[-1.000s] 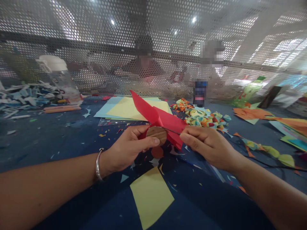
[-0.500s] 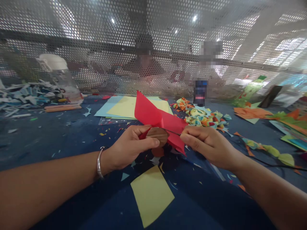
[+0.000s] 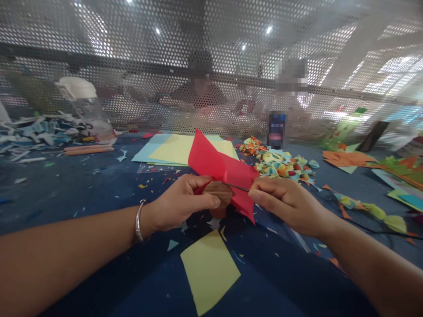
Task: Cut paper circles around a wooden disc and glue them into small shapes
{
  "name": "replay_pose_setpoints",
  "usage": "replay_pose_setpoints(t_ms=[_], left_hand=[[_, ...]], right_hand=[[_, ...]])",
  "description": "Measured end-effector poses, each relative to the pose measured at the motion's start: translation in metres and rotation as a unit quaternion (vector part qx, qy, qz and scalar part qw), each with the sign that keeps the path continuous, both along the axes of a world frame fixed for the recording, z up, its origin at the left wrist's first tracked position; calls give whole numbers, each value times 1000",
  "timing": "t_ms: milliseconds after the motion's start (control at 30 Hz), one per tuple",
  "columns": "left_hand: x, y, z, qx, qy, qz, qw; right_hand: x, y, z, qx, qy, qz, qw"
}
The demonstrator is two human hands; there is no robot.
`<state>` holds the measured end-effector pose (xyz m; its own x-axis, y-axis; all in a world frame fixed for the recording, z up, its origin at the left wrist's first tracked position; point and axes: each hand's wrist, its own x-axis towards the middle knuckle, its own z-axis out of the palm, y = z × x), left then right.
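No readable text, labels, brands or numbers anywhere, bottle label blurred out

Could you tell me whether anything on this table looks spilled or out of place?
Yes: small paper offcuts litter the blue table, thickest beneath the red paper in the left hand; the right hand grips a thin tool. Shredded heaps sit far left and behind.

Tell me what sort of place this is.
Probably a shared paper-craft workshop: cut paper scraps litter the blue table, coloured sheets lie stacked, and other people show behind a perforated screen. The left hand pinches red paper.
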<state>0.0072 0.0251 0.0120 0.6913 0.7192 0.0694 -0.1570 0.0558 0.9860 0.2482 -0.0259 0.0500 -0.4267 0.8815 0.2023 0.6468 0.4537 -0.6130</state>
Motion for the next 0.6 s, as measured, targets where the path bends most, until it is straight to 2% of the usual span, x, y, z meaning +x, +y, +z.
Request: replay_pose_setpoints(t_ms=[200, 467, 600], left_hand=[[-1, 3, 0, 10, 11, -11, 1000], [-2, 3, -1, 75, 44, 8, 996], [-2, 3, 1, 89, 48, -3, 995]], right_hand=[[2, 0, -1, -13, -3, -3, 1000], [-2, -1, 1, -18, -4, 8, 1000], [0, -2, -1, -23, -3, 10, 1000]])
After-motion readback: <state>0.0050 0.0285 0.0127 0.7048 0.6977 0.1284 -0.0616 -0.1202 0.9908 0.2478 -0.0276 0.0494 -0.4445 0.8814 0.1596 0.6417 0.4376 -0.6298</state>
